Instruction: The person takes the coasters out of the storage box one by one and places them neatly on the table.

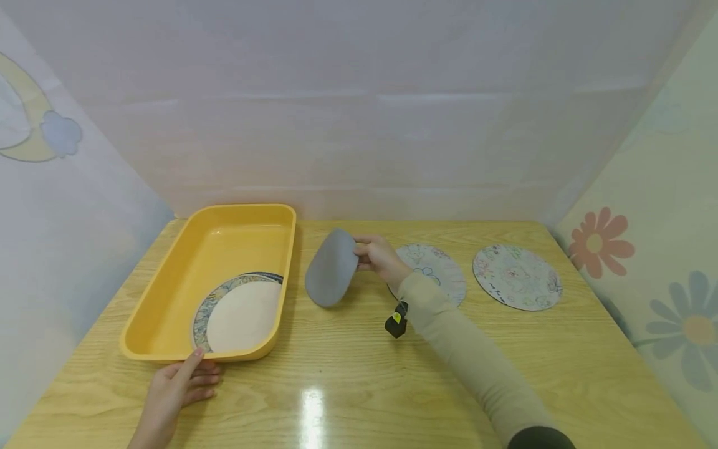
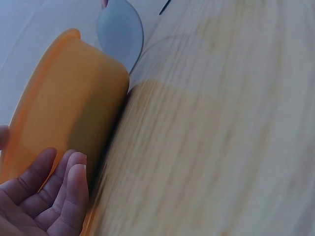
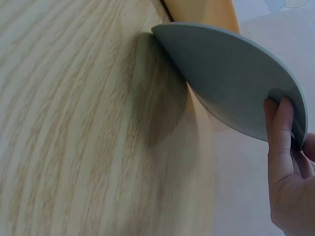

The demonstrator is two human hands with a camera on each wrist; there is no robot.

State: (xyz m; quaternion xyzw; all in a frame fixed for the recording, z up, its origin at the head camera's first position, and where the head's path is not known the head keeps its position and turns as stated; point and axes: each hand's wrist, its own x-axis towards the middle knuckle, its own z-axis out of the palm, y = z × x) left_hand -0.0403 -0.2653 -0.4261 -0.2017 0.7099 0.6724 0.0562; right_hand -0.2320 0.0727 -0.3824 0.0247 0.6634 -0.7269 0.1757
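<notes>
My right hand pinches the edge of a thin grey round mat, thumb on one side and fingers on the other. The mat is tilted and slightly bent, to the right of the yellow tray; its lower edge is close over the table in the right wrist view. At the tray's near side, my left hand holds the rim, thumb on top and fingers against the outer wall. Inside the tray lie overlapping round mats, a pale one over one with a patterned border.
Two round mats with coloured drawings lie on the wooden table at the right: one partly behind my right forearm, the other farther right. A pale wall backdrop stands behind, with printed side panels left and right.
</notes>
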